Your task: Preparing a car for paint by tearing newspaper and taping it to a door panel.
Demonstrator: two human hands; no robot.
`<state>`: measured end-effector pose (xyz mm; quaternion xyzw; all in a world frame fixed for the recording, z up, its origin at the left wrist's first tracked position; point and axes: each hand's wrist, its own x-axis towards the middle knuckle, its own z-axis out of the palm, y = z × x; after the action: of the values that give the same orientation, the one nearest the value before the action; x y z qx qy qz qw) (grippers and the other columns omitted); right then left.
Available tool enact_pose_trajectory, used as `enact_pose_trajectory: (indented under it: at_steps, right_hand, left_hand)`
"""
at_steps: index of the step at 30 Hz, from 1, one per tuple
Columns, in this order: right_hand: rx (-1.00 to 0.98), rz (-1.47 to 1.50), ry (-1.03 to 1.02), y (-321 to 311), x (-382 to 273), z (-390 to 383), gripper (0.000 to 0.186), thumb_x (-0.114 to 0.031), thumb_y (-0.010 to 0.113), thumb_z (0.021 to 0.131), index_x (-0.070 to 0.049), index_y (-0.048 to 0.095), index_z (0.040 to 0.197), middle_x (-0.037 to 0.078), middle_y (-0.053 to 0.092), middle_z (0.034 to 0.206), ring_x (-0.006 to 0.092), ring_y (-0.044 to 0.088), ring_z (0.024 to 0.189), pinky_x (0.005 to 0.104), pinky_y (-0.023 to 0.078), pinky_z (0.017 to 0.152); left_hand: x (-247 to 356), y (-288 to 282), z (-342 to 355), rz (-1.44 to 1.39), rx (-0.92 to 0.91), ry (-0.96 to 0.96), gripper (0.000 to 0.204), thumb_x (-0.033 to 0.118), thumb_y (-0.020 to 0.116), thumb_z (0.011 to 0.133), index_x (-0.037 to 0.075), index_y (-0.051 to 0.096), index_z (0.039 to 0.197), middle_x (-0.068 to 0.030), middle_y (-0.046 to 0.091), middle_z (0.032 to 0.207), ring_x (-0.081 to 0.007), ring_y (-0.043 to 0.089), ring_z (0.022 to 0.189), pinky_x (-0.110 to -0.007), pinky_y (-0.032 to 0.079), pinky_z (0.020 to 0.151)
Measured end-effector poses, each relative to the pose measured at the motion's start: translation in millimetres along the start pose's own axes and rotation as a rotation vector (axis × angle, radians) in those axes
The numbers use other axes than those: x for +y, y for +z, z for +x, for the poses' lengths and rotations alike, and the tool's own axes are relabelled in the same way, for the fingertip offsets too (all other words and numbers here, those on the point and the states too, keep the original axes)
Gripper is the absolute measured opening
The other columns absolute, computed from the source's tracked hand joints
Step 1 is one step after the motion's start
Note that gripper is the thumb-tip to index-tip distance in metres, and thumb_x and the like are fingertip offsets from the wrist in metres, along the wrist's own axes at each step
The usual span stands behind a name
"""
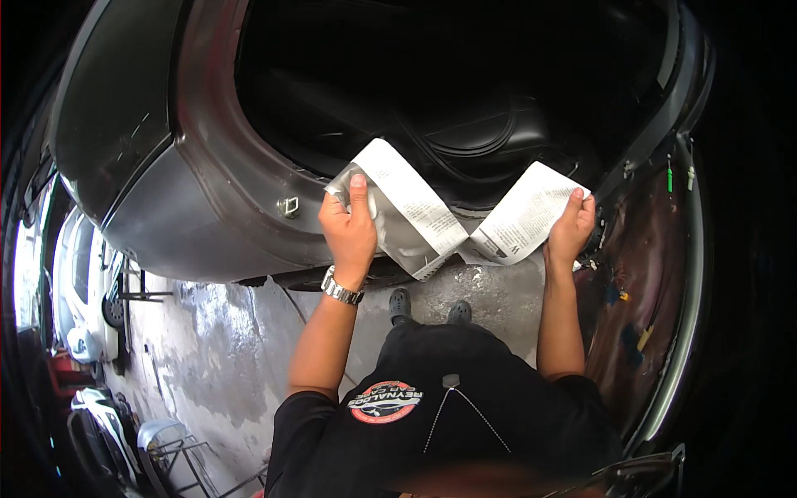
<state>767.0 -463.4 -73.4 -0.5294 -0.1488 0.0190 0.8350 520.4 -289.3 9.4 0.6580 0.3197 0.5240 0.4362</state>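
Note:
A long white printed leaflet [527, 214] stretches between my two hands, creased near its middle so that it forms a V. My left hand [350, 232], with a metal watch on the wrist, is closed on a clear plastic bag [398, 236] with the leaflet's left half over it. Something pale shows through the plastic beside my thumb, too unclear to name. At the other end, my right hand [569, 228] pinches the leaflet's right edge, thumb on top. Both hands are raised in front of a dark car's open doorway [332, 91].
To the left is the car's grey rear body panel [191, 216], with a metal door striker [288, 207]. An open door [639, 274] at the right shows bare metal, clips and wires. A white car [83, 282] and metal stands [178, 448] are on the concrete floor [224, 332].

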Motion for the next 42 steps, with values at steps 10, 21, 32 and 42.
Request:
enact_pose_trajectory:
  at_steps: [10,21,32,42]
  right_hand:
    - [-0.011,-0.019,0.058,2.0,36.8,44.4,0.022,-0.022,0.047,0.105,-0.003,0.054,0.096,0.008,0.067,0.089,0.0118,0.062,0.077,0.0260,0.050,0.071]
    - [-1.101,-0.048,0.147,160.3,49.0,77.8,0.023,-0.014,0.057,0.099,0.000,0.058,0.119,0.003,0.066,0.094,0.0040,0.061,0.079,0.0192,0.048,0.068]
    - [-1.226,-0.336,0.005,229.5,128.7,151.7,0.024,-0.019,0.059,0.097,0.001,0.064,0.110,0.003,0.068,0.089,0.0059,0.061,0.079,0.0222,0.047,0.069]
    - [-0.771,-0.619,0.209,185.9,257.2,220.5,0.022,-0.022,0.058,0.097,-0.001,0.063,0.099,0.005,0.065,0.086,0.0128,0.058,0.081,0.0303,0.045,0.073]
  left_hand:
    - [59.7,-97.3,-26.2,-0.137,0.650,0.086,0.024,0.025,0.059,0.100,0.002,0.061,0.104,-0.0016,0.064,0.078,-0.0057,0.054,0.056,-0.022,0.042,0.046]
    - [148.0,-298.9,-139.5,0.333,0.816,0.474,0.037,0.020,0.065,0.091,-0.008,0.060,0.115,-0.0197,0.065,0.113,-0.0237,0.066,0.097,-0.036,0.055,0.083]
    - [143.8,-282.3,-227.4,0.463,0.651,0.171,0.051,0.017,0.067,0.083,-0.005,0.049,0.126,-0.0168,0.061,0.116,-0.0241,0.061,0.101,-0.037,0.047,0.093]
    - [153.4,-228.5,-164.3,0.465,0.123,-0.229,0.052,0.036,0.071,0.083,-0.006,0.064,0.113,-0.0203,0.062,0.119,-0.0302,0.059,0.111,-0.039,0.043,0.097]
